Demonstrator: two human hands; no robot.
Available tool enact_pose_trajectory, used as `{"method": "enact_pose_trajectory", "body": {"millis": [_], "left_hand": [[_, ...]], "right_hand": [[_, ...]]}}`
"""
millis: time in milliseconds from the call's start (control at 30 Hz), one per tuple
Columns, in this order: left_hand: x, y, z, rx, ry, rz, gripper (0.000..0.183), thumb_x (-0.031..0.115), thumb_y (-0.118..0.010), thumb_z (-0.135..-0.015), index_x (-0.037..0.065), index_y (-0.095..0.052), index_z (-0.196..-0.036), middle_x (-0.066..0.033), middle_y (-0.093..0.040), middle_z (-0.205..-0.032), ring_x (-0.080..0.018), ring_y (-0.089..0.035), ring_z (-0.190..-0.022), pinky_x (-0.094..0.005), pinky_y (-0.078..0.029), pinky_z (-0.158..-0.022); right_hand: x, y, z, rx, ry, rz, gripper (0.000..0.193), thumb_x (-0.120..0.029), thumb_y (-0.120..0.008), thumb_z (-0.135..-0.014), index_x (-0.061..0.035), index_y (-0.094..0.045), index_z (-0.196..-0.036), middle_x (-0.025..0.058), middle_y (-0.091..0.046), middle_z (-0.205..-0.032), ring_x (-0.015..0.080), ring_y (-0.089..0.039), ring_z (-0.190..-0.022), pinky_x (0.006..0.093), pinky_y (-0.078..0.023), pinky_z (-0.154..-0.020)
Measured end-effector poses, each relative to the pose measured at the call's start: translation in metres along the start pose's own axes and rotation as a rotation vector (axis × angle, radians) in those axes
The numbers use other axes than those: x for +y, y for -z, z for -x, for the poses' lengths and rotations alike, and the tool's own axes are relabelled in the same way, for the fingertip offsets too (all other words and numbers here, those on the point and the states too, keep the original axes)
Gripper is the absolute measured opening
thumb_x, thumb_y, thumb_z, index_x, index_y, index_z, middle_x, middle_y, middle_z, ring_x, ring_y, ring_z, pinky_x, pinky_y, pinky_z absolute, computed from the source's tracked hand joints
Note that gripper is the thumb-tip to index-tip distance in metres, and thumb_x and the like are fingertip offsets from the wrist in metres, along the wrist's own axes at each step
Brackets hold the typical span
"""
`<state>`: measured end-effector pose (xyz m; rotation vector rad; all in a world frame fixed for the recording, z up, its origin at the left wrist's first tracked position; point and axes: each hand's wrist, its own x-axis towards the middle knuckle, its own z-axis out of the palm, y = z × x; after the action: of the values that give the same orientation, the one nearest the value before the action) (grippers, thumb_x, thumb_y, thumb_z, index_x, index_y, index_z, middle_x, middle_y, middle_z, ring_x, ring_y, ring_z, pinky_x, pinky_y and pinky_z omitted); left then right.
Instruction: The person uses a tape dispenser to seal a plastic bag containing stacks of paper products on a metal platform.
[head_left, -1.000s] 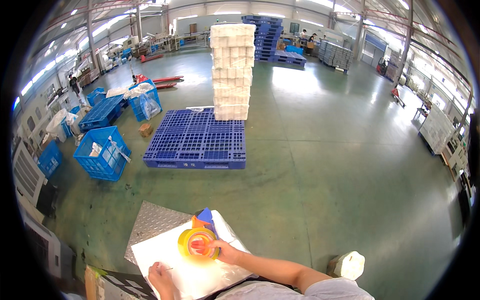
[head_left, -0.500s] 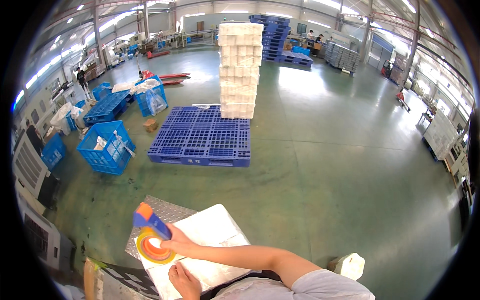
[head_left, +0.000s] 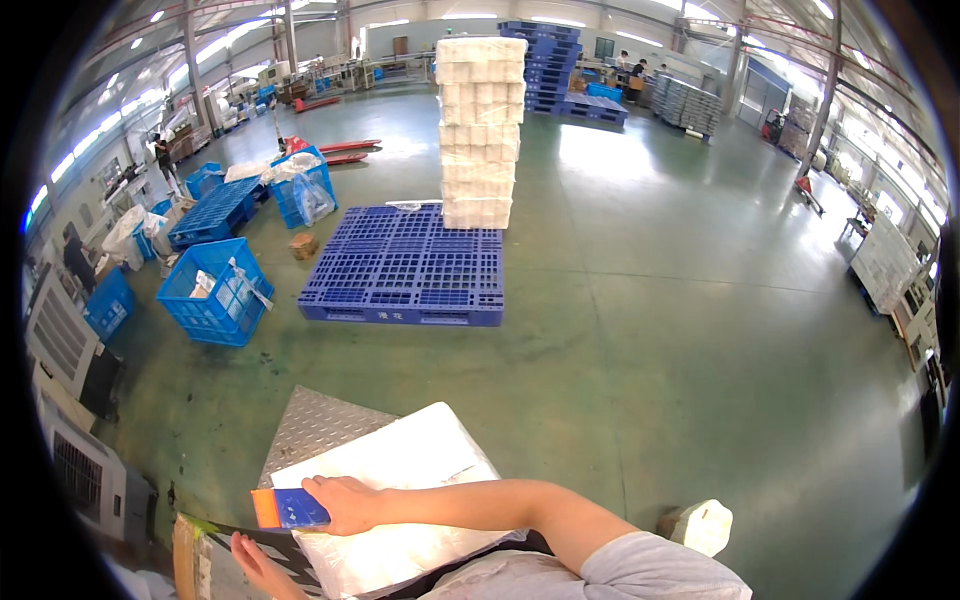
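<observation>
The tape dispenser (head_left: 300,508) my right hand (head_left: 345,503) grasps has come down to the package's (head_left: 405,462) edge, lower left, my left hand (head_left: 265,572) unclenched.

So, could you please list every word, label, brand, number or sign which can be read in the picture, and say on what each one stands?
Front pallet: two white characters on its near edge; printed words I do not copy.
Tape dispenser in the right hand: small pale marks, too blurred to read.
White package: no lettering that I can make out.
Elsewhere: any print is too small to read.
</observation>
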<state>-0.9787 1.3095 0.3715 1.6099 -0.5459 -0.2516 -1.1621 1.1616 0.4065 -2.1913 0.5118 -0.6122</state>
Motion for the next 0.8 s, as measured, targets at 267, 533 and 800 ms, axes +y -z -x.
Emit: {"method": "enact_pose_trajectory", "body": {"millis": [267, 533, 800], "left_hand": [[0.009, -0.015, -0.017, -0.411, 0.389, 0.504, 0.023, 0.023, -0.052, -0.092, 0.001, -0.055, -0.097, -0.0076, -0.062, -0.094, -0.0144, -0.062, -0.081, -0.0286, -0.053, -0.066], [-0.008, -0.019, -0.021, -0.494, 0.242, 0.342, 0.013, 0.006, -0.057, -0.086, -0.005, -0.062, -0.088, -0.0077, -0.066, -0.081, -0.0121, -0.063, -0.069, -0.0238, -0.052, -0.061], [-0.005, 0.005, -0.058, -0.509, 0.2, 0.257, 0.021, 0.009, -0.054, -0.089, 0.006, -0.054, -0.068, -0.0009, -0.054, -0.059, -0.0086, -0.05, -0.049, -0.0211, -0.039, -0.044]], "right_hand": [[-0.009, 0.009, 0.006, -0.15, 0.118, 0.148, 0.05, -0.005, -0.066, -0.058, 0.0051, -0.044, -0.101, 0.0223, -0.053, -0.088, 0.0389, -0.058, -0.079, 0.0455, -0.045, -0.066], [-0.008, 0.019, 0.011, -0.178, 0.218, 0.172, 0.074, -0.021, -0.072, -0.06, 0.0042, -0.039, -0.12, 0.0233, -0.053, -0.09, 0.0392, -0.059, -0.074, 0.0454, -0.047, -0.066], [-0.016, 0.051, -0.001, -0.292, 0.371, 0.257, 0.068, -0.034, -0.068, -0.069, -0.0126, -0.043, -0.128, 0.0219, -0.057, -0.09, 0.0369, -0.057, -0.075, 0.0458, -0.047, -0.065]]}}
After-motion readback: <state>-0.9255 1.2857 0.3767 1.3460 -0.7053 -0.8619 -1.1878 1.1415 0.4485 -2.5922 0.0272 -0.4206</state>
